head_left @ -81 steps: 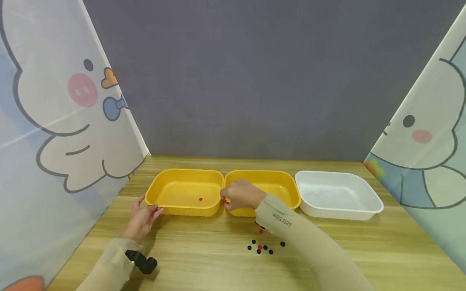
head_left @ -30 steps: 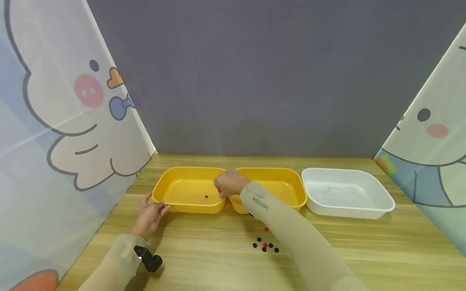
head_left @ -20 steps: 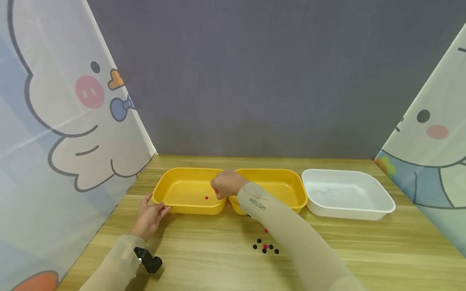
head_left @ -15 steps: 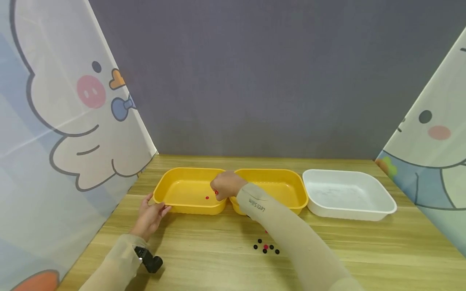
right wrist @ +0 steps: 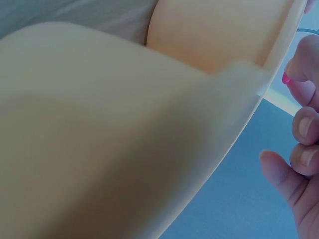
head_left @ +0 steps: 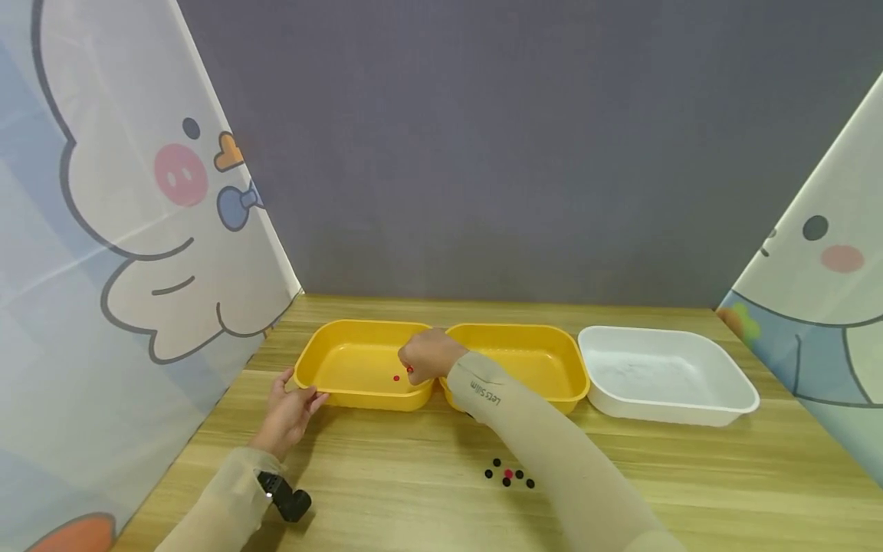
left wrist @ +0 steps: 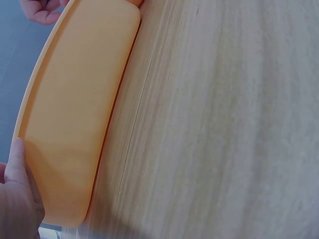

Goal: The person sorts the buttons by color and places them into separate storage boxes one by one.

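Two yellow trays stand side by side on the wooden table (head_left: 386,483). My left hand (head_left: 284,418) holds the left yellow tray (head_left: 362,400) at its near left corner; in the left wrist view a finger lies along the tray rim. Over that tray's right end, my right hand (head_left: 429,355) is curled with a small red disc (right wrist: 286,78) at its fingertips. Another red disc (head_left: 396,378) lies on the floor of the left tray, just left of the hand. My right forearm crosses in front of the middle yellow tray (head_left: 545,383), hiding part of it.
Right of the yellow trays is a white tray (head_left: 662,409). On the table near the right sleeve lie several small black discs (head_left: 530,484) around one red disc (head_left: 508,474). A grey wall (head_left: 483,153) rises behind, with cartoon-printed panels at both sides.
My right hand has moved left from the middle yellow tray to over the left tray's right end, still with the red disc, then stayed there. My left hand keeps its hold; the head view shifted slightly.
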Demonstrator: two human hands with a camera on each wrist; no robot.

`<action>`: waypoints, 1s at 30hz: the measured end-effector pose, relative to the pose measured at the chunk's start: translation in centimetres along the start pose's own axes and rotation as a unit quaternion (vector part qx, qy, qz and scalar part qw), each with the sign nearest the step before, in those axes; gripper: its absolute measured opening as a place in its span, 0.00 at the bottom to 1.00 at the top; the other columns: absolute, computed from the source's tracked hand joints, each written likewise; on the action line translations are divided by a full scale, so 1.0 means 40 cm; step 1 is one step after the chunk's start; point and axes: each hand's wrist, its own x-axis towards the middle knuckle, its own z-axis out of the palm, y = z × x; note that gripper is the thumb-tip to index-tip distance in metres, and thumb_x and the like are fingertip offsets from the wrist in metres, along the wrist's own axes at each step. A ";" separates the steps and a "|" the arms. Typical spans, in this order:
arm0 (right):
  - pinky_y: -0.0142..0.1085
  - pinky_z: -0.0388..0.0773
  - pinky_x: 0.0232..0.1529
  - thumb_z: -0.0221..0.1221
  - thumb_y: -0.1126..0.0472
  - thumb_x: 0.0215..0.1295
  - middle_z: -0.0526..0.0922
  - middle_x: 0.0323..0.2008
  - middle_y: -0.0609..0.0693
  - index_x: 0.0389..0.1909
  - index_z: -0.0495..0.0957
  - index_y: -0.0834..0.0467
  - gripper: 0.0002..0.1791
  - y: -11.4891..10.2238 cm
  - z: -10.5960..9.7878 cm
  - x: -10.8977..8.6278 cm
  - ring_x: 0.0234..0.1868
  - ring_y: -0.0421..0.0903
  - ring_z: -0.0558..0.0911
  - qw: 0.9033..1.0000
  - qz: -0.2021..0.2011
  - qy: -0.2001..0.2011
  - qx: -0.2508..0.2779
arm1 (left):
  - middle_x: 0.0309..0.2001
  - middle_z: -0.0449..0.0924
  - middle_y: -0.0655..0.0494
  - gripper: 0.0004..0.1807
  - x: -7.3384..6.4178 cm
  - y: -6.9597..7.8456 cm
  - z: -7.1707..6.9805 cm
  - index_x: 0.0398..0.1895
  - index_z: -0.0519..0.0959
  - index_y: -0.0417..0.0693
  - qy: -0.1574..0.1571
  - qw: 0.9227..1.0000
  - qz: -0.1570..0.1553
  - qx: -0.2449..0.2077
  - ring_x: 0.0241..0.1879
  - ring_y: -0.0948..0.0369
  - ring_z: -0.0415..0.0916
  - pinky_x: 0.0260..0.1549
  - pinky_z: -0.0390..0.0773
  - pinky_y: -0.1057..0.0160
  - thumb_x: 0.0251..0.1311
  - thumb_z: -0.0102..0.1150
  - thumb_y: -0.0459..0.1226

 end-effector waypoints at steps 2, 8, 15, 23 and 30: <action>0.28 0.65 0.20 0.62 0.59 0.56 0.73 0.20 0.39 0.24 0.76 0.50 0.05 -0.002 -0.001 0.002 0.20 0.37 0.69 1.000 0.000 -0.002 0.002 | 0.55 0.57 0.40 0.41 0.000 0.000 -0.001 0.74 0.28 0.50 0.001 1.000 0.001 -0.003 0.30 0.68 0.75 0.43 0.79 0.74 0.67 0.35 0.20; 0.27 0.68 0.23 0.62 0.59 0.57 0.77 0.24 0.39 0.28 0.79 0.52 0.02 -0.006 -0.016 0.011 0.23 0.36 0.71 1.000 0.007 -0.001 0.015 | 0.53 0.59 0.42 0.42 0.002 0.000 -0.002 0.74 0.27 0.50 -0.001 1.000 0.002 0.000 0.30 0.69 0.75 0.42 0.80 0.74 0.67 0.36 0.21; 0.28 0.69 0.23 0.63 0.57 0.57 0.76 0.24 0.39 0.28 0.78 0.51 0.03 -0.007 -0.025 0.030 0.23 0.37 0.71 1.000 0.013 -0.011 0.025 | 0.51 0.60 0.43 0.42 0.003 -0.002 -0.003 0.74 0.28 0.49 0.001 1.000 0.001 0.000 0.29 0.69 0.75 0.41 0.80 0.74 0.67 0.36 0.20; 0.27 0.65 0.21 0.63 0.57 0.58 0.73 0.22 0.38 0.23 0.74 0.50 0.08 -0.009 -0.016 0.049 0.22 0.37 0.69 0.999 0.022 -0.030 0.022 | 0.54 0.58 0.39 0.42 0.001 -0.005 -0.011 0.74 0.26 0.49 0.002 1.000 0.002 -0.003 0.29 0.69 0.76 0.41 0.80 0.75 0.67 0.35 0.20; 0.27 0.59 0.18 0.62 0.60 0.56 0.69 0.18 0.40 0.18 0.72 0.50 0.11 0.002 -0.024 0.053 0.20 0.37 0.64 0.998 0.031 -0.027 0.037 | 0.53 0.57 0.39 0.43 0.002 -0.007 -0.004 0.74 0.25 0.48 -0.004 1.000 0.008 -0.006 0.29 0.69 0.75 0.42 0.80 0.74 0.66 0.35 0.20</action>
